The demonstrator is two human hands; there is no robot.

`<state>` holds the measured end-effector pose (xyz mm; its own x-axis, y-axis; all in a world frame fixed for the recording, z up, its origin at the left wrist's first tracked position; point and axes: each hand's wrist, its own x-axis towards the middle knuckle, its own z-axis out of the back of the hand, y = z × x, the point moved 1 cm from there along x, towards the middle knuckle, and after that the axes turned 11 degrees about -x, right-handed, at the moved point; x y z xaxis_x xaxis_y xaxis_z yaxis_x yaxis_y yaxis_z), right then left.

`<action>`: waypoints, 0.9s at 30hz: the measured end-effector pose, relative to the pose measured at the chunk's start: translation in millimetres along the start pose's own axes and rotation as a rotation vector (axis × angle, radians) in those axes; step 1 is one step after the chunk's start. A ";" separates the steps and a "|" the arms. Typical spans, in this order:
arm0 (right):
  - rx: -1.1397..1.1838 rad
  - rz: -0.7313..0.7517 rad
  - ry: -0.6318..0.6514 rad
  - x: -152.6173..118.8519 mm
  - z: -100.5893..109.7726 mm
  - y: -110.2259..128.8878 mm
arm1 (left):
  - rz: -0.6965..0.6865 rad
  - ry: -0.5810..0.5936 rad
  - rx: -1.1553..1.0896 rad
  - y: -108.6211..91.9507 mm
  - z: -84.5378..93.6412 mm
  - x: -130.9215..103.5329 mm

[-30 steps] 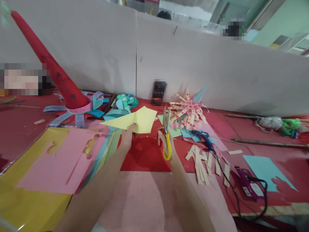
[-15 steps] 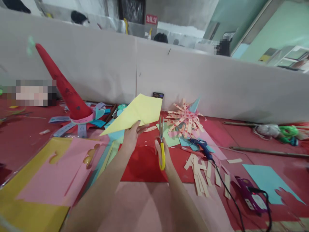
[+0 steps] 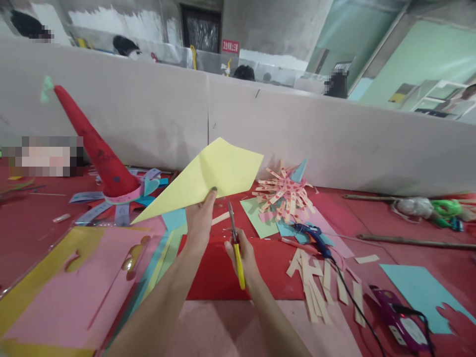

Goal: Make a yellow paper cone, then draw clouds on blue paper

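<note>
While the left hand (image 3: 200, 221) pinches yellow paper (image 3: 226, 166) by its lower edge, likely to steady it, the right hand (image 3: 247, 252) holds scissors (image 3: 238, 259) pointing forward, near the paper.

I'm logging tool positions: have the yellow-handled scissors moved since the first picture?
Yes. Judged against the pile of pale strips, the scissors in the right hand have moved to the person's left, farther from the strips.

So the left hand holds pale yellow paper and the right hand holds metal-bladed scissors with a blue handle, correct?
Not quite: the head view shows the metal-bladed scissors with a yellow handle. The right hand does hold them, the left hand pale yellow paper.
</note>
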<state>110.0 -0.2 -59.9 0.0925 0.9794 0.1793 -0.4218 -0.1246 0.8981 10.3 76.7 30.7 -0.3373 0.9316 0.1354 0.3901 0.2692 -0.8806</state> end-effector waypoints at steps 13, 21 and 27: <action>0.072 -0.050 -0.076 0.5 -4.3 -2.2 | 0.012 0.109 0.127 6.5 -6.8 -3.5; 0.215 -0.128 -0.076 2.9 -1.6 -5.0 | 0.060 0.114 0.185 2.0 -9.9 -10.6; 0.146 -0.113 -0.008 0.8 0.4 1.8 | -0.029 0.110 0.129 4.1 -6.5 -4.9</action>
<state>109.8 0.3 -58.0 0.1397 0.9872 0.0766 -0.2727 -0.0360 0.9614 19.2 74.8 29.3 -0.2480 0.9470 0.2042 0.2664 0.2693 -0.9255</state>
